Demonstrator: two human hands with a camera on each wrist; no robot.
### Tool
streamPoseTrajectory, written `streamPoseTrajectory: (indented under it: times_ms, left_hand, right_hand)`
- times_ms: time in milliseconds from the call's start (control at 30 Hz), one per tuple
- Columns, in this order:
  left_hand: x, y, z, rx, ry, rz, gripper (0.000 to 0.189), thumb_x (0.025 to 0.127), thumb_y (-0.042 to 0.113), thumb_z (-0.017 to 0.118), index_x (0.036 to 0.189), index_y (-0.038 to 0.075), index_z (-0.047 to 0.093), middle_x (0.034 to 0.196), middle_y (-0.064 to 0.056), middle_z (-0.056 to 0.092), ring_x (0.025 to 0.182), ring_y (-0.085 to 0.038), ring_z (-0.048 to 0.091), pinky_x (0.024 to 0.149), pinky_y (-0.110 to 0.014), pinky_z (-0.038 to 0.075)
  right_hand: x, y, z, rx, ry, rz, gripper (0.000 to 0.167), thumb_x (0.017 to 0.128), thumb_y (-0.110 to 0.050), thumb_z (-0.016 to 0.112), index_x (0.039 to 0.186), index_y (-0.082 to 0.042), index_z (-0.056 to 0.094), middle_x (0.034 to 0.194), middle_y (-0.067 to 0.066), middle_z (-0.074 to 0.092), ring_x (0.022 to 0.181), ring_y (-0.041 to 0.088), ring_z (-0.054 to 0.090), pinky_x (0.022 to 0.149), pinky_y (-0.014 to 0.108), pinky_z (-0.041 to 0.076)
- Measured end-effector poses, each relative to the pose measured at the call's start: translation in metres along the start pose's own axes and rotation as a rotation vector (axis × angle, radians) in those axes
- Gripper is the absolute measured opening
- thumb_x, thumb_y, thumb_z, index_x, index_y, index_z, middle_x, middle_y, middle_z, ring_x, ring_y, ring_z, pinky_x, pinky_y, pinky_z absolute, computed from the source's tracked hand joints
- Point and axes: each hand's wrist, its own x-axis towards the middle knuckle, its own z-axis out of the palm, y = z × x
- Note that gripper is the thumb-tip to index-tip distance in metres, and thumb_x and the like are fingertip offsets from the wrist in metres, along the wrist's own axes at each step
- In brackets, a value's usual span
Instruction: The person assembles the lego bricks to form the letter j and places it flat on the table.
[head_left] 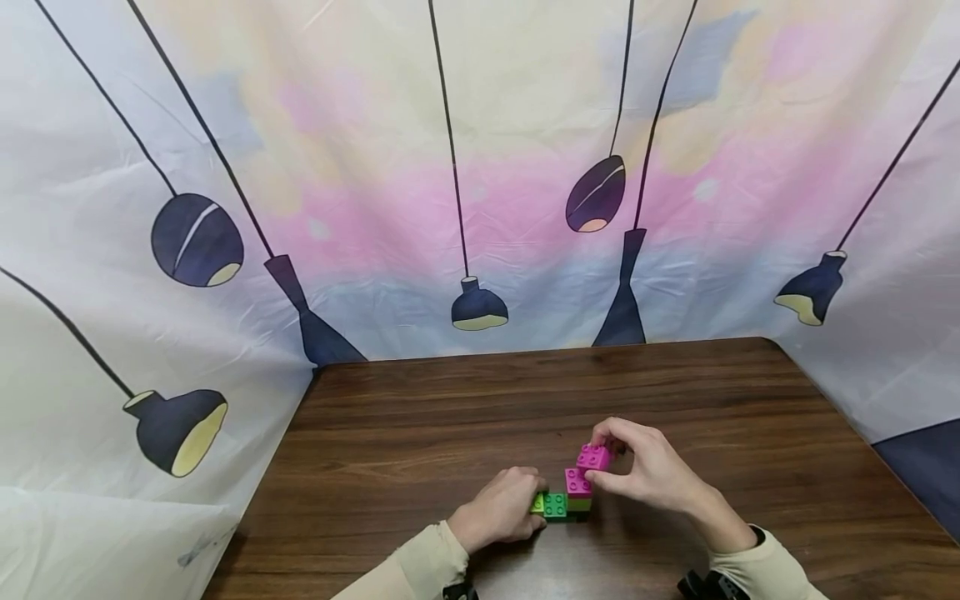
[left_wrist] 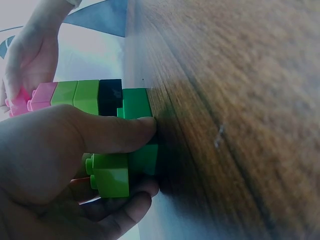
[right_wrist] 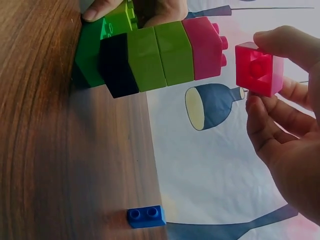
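Observation:
A toy-brick build stands on the table. Its green base (head_left: 555, 506) bears a tower of a black brick (right_wrist: 118, 65), two lime bricks (right_wrist: 159, 56) and a pink brick (right_wrist: 204, 48) on top. A separate lime brick (left_wrist: 111, 176) sits on the base's other end. My left hand (head_left: 504, 504) grips that end, its thumb (left_wrist: 117, 134) along the green side. Between thumb and fingers my right hand (head_left: 652, 468) pinches another pink brick (right_wrist: 260, 69), its hollow underside facing the tower's studs. A gap separates the two pink bricks in the right wrist view.
A blue brick (right_wrist: 146, 216) lies on the brown wooden table (head_left: 420, 425), apart from the build. Behind the table hangs a cloth (head_left: 390, 167) printed with lamps. The far table edge runs along this cloth.

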Motion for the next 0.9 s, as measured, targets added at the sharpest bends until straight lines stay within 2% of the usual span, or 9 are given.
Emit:
streamPoseTrajectory:
  times_ms: [367,667,900]
  left_hand:
    - [-0.0007,0.0002,-0.0006,0.006,0.018,0.006,0.021,0.074,0.022,0.083,0.086,0.015,0.068,0.076,0.011,0.054,0.063,0.002,0.045,0.053,-0.012,0.037]
    - [-0.0007,-0.0006,-0.0007,0.004,0.014,0.008,0.021,0.074,0.022,0.084,0.087,0.014,0.069,0.077,0.011,0.054,0.063,0.003,0.045,0.053,-0.012,0.038]
    - [0.0003,-0.0015,0.0007,0.008,0.009,0.006,0.021,0.074,0.022,0.084,0.087,0.015,0.068,0.076,0.011,0.053,0.064,0.002,0.045,0.053,-0.012,0.038]
  right_hand:
    - [-0.003,-0.0023,0.0023,0.076,-0.017,0.018,0.035,0.075,-0.029,0.085,0.1,-0.026,0.06,0.087,-0.016,0.06,0.073,0.004,0.055,0.062,0.021,0.048]
    - [-0.0031,-0.0008,0.0058,0.167,-0.058,-0.003,0.035,0.077,-0.019,0.084,0.103,-0.02,0.06,0.096,-0.009,0.063,0.078,0.008,0.058,0.066,0.028,0.052]
    - [-0.0005,-0.0062,0.0079,0.168,-0.061,-0.017,0.039,0.072,-0.004,0.084,0.1,-0.011,0.059,0.095,0.001,0.065,0.078,0.013,0.06,0.067,0.028,0.053]
